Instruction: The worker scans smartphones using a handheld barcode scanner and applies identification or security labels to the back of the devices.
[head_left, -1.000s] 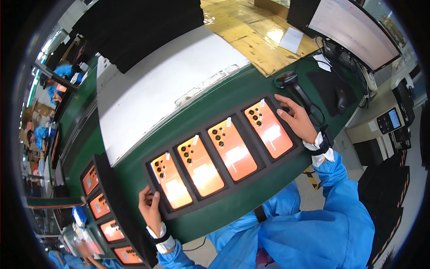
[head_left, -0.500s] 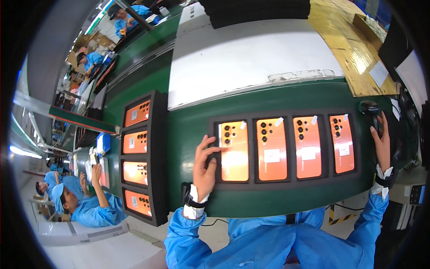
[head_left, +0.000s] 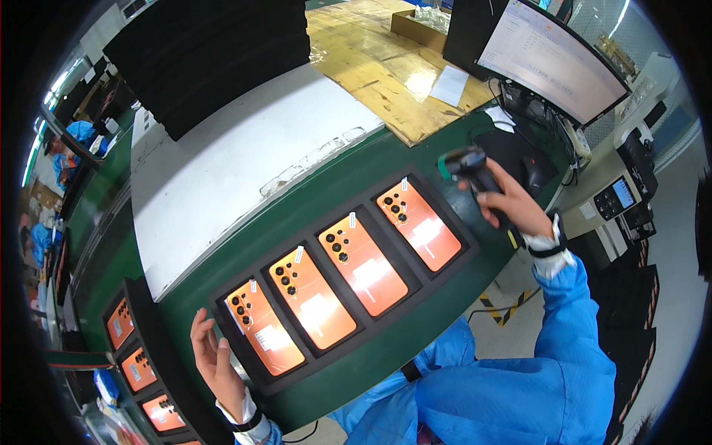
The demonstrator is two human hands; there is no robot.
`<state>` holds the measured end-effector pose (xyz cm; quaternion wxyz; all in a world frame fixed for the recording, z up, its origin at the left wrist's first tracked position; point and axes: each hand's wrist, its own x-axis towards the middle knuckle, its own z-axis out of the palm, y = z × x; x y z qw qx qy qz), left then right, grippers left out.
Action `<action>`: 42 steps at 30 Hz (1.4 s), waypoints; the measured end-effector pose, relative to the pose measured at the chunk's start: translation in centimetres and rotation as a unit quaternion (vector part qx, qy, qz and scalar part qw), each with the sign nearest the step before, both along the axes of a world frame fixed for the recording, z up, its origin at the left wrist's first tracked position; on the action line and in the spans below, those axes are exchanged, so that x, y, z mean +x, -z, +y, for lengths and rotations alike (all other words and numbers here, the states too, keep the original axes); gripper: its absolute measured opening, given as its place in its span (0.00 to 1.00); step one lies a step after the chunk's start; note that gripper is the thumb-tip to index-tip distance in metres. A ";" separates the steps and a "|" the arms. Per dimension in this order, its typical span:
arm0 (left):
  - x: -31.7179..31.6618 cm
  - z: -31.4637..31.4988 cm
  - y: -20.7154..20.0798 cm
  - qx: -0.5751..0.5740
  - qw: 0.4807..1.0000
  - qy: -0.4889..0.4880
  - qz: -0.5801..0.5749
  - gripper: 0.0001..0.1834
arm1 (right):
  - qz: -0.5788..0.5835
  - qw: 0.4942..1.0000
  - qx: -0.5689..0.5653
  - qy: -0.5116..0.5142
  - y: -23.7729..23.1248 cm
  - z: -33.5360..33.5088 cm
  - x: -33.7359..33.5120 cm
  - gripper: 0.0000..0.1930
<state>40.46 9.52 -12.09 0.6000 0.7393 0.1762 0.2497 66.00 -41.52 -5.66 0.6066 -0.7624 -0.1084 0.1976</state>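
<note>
My right hand [head_left: 512, 202] is closed around the handle of a black barcode scanner [head_left: 469, 162] with a green-edged front, held just past the right end of a black foam tray [head_left: 421, 288]. In the tray lie several orange phones, backs up, their camera lenses toward the far side. The rightmost phone [head_left: 424, 233] is nearest the scanner; small white tabs stick to the phones' upper corners. Beside the tray's left end my left hand [head_left: 219, 363] is open, fingers stretched upward, holding nothing. Whether it touches the tray's edge I cannot tell.
A second foam tray [head_left: 152, 348] with orange phones stands at the left. Beyond the green table lie a white board [head_left: 222, 163] and a black stack [head_left: 215, 59]. At the right are a monitor [head_left: 556, 59], a mouse [head_left: 531, 174] and a label printer [head_left: 619, 194].
The view has turned to the right, bringing the monitor and printer in. My right hand now grips the scanner, tilted toward the tray. My left hand has come away from the leftmost phone.
</note>
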 end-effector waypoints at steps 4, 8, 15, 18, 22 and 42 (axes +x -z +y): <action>0.6 1.0 1.3 -0.013 0.999 0.034 0.034 0.25 | 0.051 0.997 -0.055 -0.021 -2.4 0.8 -5.0 0.44; 0.7 1.1 2.3 -0.007 0.999 0.027 0.027 0.26 | 0.090 0.990 -0.101 -0.046 -2.3 1.5 -6.7 0.47; 0.4 0.2 3.3 0.086 0.996 0.023 0.022 0.22 | 0.096 0.985 -0.127 -0.063 -2.1 2.3 -6.6 0.47; 0.3 0.3 3.5 0.104 0.994 0.029 0.006 0.21 | 0.095 0.982 -0.144 -0.070 -2.2 2.6 -6.8 0.47; 0.8 0.4 3.4 0.087 0.995 0.044 -0.014 0.19 | 0.085 0.980 -0.160 -0.085 -2.7 2.5 -6.7 0.47; 0.7 -2.9 2.5 0.017 1.000 0.017 -0.004 0.19 | 0.090 0.951 -0.208 -0.212 -3.3 9.4 -8.1 0.49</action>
